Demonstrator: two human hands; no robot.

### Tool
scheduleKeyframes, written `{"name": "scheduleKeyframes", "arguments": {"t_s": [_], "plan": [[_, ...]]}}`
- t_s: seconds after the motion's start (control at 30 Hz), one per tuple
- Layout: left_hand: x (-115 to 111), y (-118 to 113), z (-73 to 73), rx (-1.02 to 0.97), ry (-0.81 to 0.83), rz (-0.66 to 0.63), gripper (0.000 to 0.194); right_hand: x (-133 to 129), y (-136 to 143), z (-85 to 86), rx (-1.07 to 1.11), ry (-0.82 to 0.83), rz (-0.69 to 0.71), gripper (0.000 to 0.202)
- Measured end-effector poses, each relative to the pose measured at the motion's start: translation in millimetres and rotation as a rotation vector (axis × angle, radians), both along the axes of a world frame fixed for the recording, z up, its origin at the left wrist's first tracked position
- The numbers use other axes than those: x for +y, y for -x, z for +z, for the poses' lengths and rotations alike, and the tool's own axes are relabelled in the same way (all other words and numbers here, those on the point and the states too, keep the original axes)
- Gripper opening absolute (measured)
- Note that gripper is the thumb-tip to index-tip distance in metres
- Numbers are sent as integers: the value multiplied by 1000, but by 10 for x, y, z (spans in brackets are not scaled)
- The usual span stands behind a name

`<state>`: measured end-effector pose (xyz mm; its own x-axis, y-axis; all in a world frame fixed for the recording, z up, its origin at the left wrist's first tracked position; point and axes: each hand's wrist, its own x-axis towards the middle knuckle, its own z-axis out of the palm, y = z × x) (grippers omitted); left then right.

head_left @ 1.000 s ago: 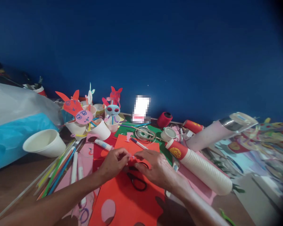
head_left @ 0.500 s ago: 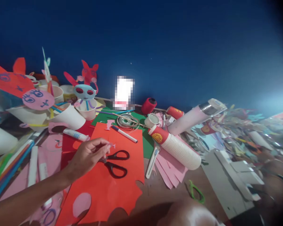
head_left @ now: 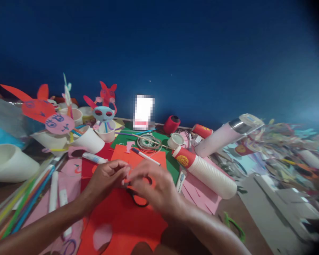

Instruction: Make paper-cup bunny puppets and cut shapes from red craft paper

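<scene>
My left hand point(head_left: 108, 177) is closed in a pinch over the red paper. A small pink paper piece sticks out of its fingertips in the earlier view; now the fingers mostly hide it. My right hand point(head_left: 156, 186) reaches in from the right, its fingers curled close to the left fingertips. Motion smears them, so their grip is unclear. Beneath the hands lie black-handled scissors point(head_left: 140, 203), partly covered, on the red paper sheet point(head_left: 133, 226). A pink paper oval point(head_left: 102, 236) rests on that sheet near the front.
Paper cups with animal faces, including a pink face point(head_left: 60, 124), stand at the left. A stack of paper cups point(head_left: 210, 173) lies right of the hands, beside a utility knife point(head_left: 180, 181). A marker point(head_left: 146, 156) and a coiled cable point(head_left: 149, 141) lie behind. Green scissors point(head_left: 235, 228) sit front right.
My right hand has come up from the bottom edge to meet the left fingertips. It now covers part of the scissors. The camera view has shifted slightly.
</scene>
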<state>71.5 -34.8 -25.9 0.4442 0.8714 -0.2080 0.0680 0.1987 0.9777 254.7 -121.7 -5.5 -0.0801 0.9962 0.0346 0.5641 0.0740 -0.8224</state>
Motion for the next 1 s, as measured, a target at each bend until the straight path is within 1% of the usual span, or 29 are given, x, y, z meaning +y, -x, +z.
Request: {"name": "scheduleKeyframes", "arguments": {"t_s": [0.1, 0.23, 0.37, 0.43, 0.5, 0.57, 0.63, 0.7, 0.73, 0.77, 0.83, 0.9, 0.93, 1.0], "plan": [[15, -8, 26, 14, 8, 58, 18, 254, 100, 3, 18, -48, -4, 20], [42, -17, 39, -15, 63, 77, 22, 543, 236, -17, 44, -116, -57, 18], [29, -22, 33, -5, 54, 21, 22, 607, 310, -83, 106, -79, -80, 10], [19, -20, 41, 10, 55, -25, 22, 602, 307, -110, 138, -47, -76, 12], [27, -7, 65, 7, 72, -67, 18, 613, 278, -129, 170, -19, -69, 13], [62, 20, 107, 20, 78, -68, 15, 647, 229, -151, 211, 11, -55, 14], [120, 58, 160, 75, 35, -26, 18, 691, 174, -178, 245, 30, -44, 16], [183, 98, 203, 169, -93, 7, 21, 728, 123, -200, 250, 32, -39, 18], [208, 116, 215, 220, -197, -2, 21, 742, 100, -205, 239, 29, -39, 18], [225, 130, 218, 270, -320, -38, 21, 752, 80, -205, 226, 24, -41, 18], [228, 146, 198, 367, -585, -173, 22, 763, 46, -189, 207, 13, -54, 17], [188, 148, 149, 472, -801, -317, 26, 769, 18, -162, 214, -1, -73, 16], [157, 143, 119, 524, -875, -374, 31, 773, 6, -151, 229, -9, -80, 16], [85, 127, 64, 612, -970, -462, 42, 782, -12, -142, 269, -31, -89, 15]]}}
